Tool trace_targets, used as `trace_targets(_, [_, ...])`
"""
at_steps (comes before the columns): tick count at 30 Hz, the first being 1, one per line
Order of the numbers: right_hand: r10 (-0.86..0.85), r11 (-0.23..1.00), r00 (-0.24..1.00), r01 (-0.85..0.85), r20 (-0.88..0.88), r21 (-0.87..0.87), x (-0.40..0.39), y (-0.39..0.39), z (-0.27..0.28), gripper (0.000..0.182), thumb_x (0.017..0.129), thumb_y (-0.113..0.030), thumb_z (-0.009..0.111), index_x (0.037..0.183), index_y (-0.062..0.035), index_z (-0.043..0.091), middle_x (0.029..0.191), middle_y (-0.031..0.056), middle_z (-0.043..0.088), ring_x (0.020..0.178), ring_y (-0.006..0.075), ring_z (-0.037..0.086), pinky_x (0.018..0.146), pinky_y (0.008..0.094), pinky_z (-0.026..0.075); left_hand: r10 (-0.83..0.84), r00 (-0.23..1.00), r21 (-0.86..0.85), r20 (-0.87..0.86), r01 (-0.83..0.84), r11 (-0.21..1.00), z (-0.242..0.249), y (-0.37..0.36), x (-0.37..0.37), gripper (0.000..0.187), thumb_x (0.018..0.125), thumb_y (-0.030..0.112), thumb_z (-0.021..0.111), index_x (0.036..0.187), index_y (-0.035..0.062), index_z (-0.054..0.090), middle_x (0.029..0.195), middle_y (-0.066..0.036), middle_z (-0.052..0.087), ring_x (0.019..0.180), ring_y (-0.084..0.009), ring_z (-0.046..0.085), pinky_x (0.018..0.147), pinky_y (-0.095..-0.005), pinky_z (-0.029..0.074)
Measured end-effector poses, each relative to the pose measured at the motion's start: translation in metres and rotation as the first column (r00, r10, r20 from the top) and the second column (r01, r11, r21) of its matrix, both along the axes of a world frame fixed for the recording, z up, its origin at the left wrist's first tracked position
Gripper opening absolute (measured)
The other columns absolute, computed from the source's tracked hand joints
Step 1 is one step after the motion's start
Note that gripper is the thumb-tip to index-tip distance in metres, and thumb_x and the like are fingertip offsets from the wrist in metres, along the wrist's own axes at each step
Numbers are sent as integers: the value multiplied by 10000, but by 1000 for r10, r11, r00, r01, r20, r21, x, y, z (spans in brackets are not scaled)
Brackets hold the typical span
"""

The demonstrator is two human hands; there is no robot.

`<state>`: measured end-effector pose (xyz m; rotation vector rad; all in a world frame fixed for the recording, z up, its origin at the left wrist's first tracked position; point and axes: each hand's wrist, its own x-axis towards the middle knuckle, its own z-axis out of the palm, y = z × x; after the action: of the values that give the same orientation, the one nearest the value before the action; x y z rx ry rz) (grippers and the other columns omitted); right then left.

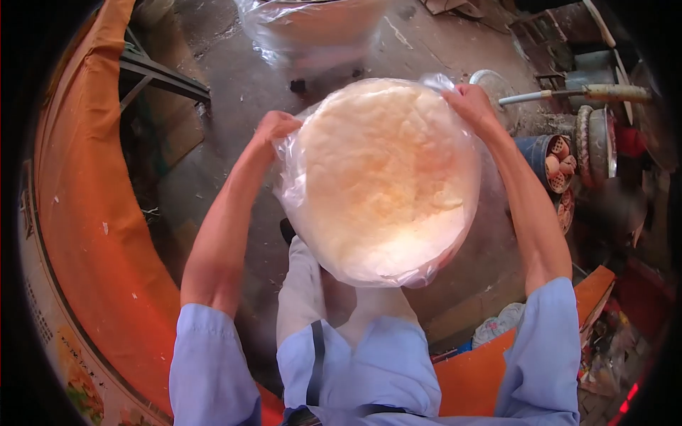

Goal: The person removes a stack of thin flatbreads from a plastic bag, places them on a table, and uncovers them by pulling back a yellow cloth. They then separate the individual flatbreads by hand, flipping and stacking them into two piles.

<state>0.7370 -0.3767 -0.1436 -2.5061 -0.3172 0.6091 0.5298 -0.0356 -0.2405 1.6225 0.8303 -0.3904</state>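
Before the legs [302,284], the plastic bag [292,177] of pale, lumpy stuff [383,163] could tear if its thin film bears much weight. The left hand [275,128] and right hand [472,106] pinch its far sides, fingertips partly hidden. Beyond it, a plastic-covered bundle [312,32] is cut off.

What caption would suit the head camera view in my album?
Left hand and right hand hold clear plastic around a large, pale, round mass above the floor.
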Motion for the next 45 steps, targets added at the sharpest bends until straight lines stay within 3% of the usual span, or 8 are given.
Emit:
trace_targets(3, [-208, 780, 966, 260, -155, 569, 20, 5, -3, 108, 828, -195, 645, 817, -92, 677, 734, -41, 616, 636, 54, 524, 564, 240, 421, 130, 982, 26, 136, -134, 991, -15, 11, -2, 186, 791, 218, 712, 748, 38, 691, 665, 24, 580, 585, -78, 501, 532, -277, 411])
trace_targets(11, [-233, 649, 929, 368, -286, 666, 10, -40, 17, 166, 910, -175, 617, 970, -29, 667, 870, 39, 690, 757, 84, 614, 709, 213, 483, 380, 860, -70, 340, -379, 923, 5, -2, -18, 193, 856, 227, 684, 803, 41, 690, 653, 71, 540, 582, -42, 455, 518, -240, 364])
trace_targets(15, [-140, 886, 955, 239, -263, 397, 4, -48, -13, 143, 919, -150, 601, 963, -29, 662, 863, 40, 693, 745, 87, 628, 712, 244, 519, 426, 855, -75, 297, -424, 903, 3, 6, -5, 205, 857, 242, 694, 798, 46, 689, 657, 68, 548, 582, -44, 462, 516, -242, 369])
trace_targets(18, [-205, 633, 931, 362, -303, 684, 15, -39, 36, 106, 880, -153, 648, 913, -57, 677, 810, 15, 680, 674, 62, 595, 615, 224, 489, 324, 891, 57, 319, -359, 932, 9, 12, -7, 226, 863, 260, 690, 788, 47, 690, 664, 57, 561, 581, -53, 470, 515, -248, 373])
trace_targets(30, [-241, 652, 949, 313, -203, 691, 0, -72, 51, 219, 924, -276, 609, 885, -76, 687, 771, -8, 665, 672, 44, 544, 612, 216, 444, 429, 789, -30, 440, -464, 885, 21, 7, -18, 323, 918, 310, 628, 702, 69, 633, 615, 76, 483, 558, -32, 394, 511, -222, 307])
trace_targets(35, [-88, 993, 996, 88, 14, -84, -29, -159, 1, 205, 907, -223, 639, 916, -20, 660, 774, -20, 609, 699, 55, 528, 628, 212, 431, 404, 807, -252, 431, -322, 913, 52, -27, -76, 262, 937, 303, 601, 924, 50, 667, 776, 45, 562, 677, -37, 469, 593, -207, 378])
trace_targets(37, [-498, 813, 863, 498, -83, 302, -41, -169, 14, 242, 891, -228, 657, 980, -4, 644, 831, -17, 626, 735, 57, 537, 658, 212, 442, 620, 689, -561, 374, -364, 743, 65, -29, -92, 300, 947, 288, 582, 1082, 28, 645, 932, 8, 616, 792, -51, 528, 680, -207, 428])
trace_targets(45, [220, 975, 884, -200, 412, -93, -201, 2, 94, 897, 762, -338, 754, 1443, -4, 276, 1353, 290, 436, 1251, 423, 439, 1027, 457, 382, 278, 866, -267, 415, -176, 947, 160, -84, -168, 592, 959, 319, 526, 1428, 2, 351, 1292, -139, 537, 1179, -216, 536, 962, -354, 440])
